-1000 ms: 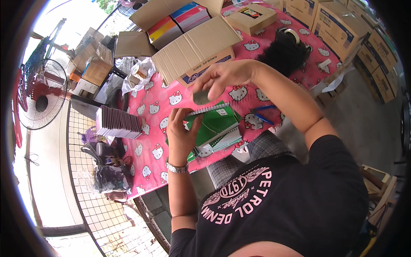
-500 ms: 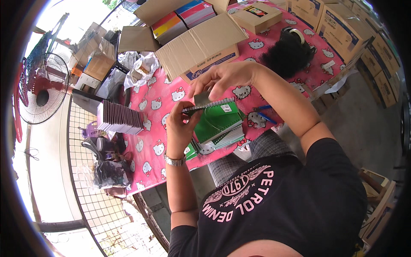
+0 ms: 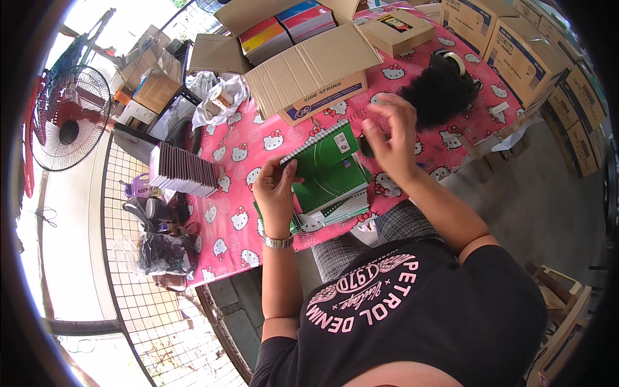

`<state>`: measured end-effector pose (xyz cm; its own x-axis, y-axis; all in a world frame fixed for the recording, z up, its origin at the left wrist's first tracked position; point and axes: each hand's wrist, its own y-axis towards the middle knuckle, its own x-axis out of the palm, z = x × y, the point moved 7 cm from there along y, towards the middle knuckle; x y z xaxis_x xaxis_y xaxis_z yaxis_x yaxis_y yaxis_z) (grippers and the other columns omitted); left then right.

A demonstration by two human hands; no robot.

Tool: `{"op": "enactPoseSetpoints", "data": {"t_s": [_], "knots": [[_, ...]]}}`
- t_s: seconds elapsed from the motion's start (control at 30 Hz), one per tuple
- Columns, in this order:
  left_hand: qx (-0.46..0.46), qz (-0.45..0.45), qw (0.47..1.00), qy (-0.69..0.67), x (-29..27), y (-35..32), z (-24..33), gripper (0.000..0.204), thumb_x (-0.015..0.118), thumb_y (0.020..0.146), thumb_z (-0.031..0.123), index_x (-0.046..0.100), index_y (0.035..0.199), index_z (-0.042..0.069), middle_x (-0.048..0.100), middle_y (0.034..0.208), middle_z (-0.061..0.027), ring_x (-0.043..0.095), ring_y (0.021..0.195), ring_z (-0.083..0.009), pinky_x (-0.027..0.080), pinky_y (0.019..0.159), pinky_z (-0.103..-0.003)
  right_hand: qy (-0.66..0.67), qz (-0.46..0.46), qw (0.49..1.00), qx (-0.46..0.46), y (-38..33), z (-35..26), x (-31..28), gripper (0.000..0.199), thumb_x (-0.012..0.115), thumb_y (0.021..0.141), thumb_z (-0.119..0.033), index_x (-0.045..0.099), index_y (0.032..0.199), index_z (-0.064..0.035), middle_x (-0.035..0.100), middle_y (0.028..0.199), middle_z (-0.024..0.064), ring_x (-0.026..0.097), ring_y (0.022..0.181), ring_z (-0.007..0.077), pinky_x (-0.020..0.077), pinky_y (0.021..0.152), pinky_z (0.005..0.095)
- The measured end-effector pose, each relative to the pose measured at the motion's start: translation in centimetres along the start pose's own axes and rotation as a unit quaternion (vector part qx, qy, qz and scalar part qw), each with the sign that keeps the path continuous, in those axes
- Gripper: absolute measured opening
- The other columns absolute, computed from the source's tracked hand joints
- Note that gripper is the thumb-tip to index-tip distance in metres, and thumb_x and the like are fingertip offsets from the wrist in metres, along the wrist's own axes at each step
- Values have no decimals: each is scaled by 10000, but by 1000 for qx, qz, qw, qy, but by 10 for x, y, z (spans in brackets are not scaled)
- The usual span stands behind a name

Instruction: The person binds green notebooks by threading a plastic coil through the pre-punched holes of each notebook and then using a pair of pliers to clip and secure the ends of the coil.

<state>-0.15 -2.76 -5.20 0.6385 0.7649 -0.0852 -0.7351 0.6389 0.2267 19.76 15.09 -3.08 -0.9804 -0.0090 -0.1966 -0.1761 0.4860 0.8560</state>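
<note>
A green notebook (image 3: 325, 171) is held tilted above the table's near edge. My left hand (image 3: 276, 190) pinches its upper left corner, thumb on the cover, by the bound edge. A coil (image 3: 356, 117) sticks out past the right end of that edge. Close to this end is my right hand (image 3: 394, 138), fingers curled and slightly blurred. A small dark piece shows at its palm; what it is I cannot make out. Beneath the held notebook lie more notebooks (image 3: 348, 209) with green covers and white pages, partly hidden.
An open carton (image 3: 313, 68) of colourful books stands at the back. A black bristly bundle (image 3: 442, 87) with a tape roll lies at the right. Purple-edged notebooks (image 3: 184, 169) are stacked at the left. Closed cartons (image 3: 522, 58) stand at the far right, a fan (image 3: 71, 119) at the left.
My right hand has moved right, from above the bound edge to beyond its right end, with the dark piece. My left hand keeps its hold; the notebook's right end has tipped up.
</note>
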Motion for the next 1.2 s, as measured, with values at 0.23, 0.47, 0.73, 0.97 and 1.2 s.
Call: {"op": "enactPoseSetpoints", "data": {"t_s": [0.23,0.47,0.73,0.97,1.2], "knots": [[142,71,984,82,-1,-15,7,37,651,903,-13,647,936,-28,664,830,-41,621,700,-93,504,600,-244,114,-161,980,1,-4,-96,55,127,779,769,-203,687,837,-147,564,1256,56,431,1255,308,260,1047,486],[385,176,818,389,13,-42,69,254,692,800,-16,683,1054,-13,666,929,-149,666,797,-301,550,681,-375,137,-155,976,63,-2,-106,64,120,742,741,-165,661,795,-96,583,1189,82,469,1153,299,337,961,452],[229,270,910,215,-78,-45,0,112,663,888,-32,603,981,-48,657,965,-152,676,789,-217,574,578,-295,315,-183,923,124,-11,-70,102,210,716,844,-225,695,883,-20,675,937,132,632,963,286,483,884,395],[-87,224,797,554,-161,-116,-129,236,743,855,193,602,945,26,630,951,-148,634,834,-295,513,705,-445,-206,-304,895,254,-63,216,64,248,628,840,-170,618,1044,-29,684,1001,205,671,931,373,532,811,481],[192,99,877,429,-38,-55,4,200,740,815,95,653,990,54,610,1088,-135,593,977,-312,487,832,-423,-33,-312,857,408,-97,305,41,253,508,909,-134,611,1115,-28,674,852,113,617,639,228,503,583,360]]}}
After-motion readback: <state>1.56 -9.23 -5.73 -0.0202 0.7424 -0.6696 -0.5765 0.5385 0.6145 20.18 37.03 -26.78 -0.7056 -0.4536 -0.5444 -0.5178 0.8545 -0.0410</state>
